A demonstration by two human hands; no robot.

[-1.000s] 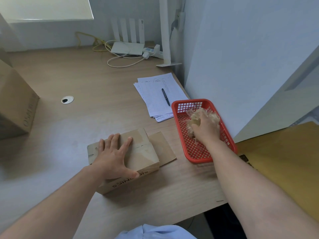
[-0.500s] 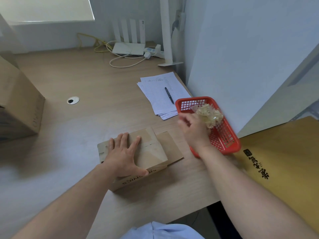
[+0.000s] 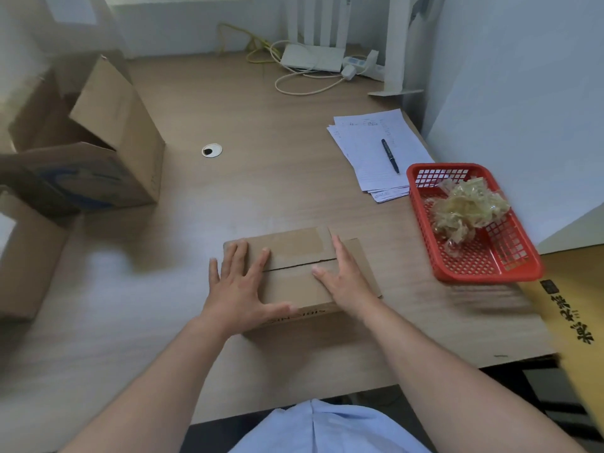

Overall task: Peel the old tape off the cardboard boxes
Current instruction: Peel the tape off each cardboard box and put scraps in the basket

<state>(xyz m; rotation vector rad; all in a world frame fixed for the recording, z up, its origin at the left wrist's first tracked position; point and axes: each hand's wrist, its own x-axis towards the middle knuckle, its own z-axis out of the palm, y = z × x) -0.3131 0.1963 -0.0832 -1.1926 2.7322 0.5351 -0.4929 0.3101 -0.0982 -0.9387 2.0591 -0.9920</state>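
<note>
cardboard box (image 3: 294, 282) lies on the worktop (image 3: 281, 184) under both palms, left hand (image 3: 240, 284) and right hand (image 3: 343, 279) spread flat, straight-fingered, gripping nothing. a hasty pull at the pale strip (image 3: 295, 246) beyond the hands, seemingly leftover tape, could tear the flap's paper skin or slide the box. print on the side below the wrists is upside down, too blurred to read.

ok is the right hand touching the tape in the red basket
Apart. The head view shows the right hand flat on the small box, with bare desk between it and the tape wad in the red basket.
</note>
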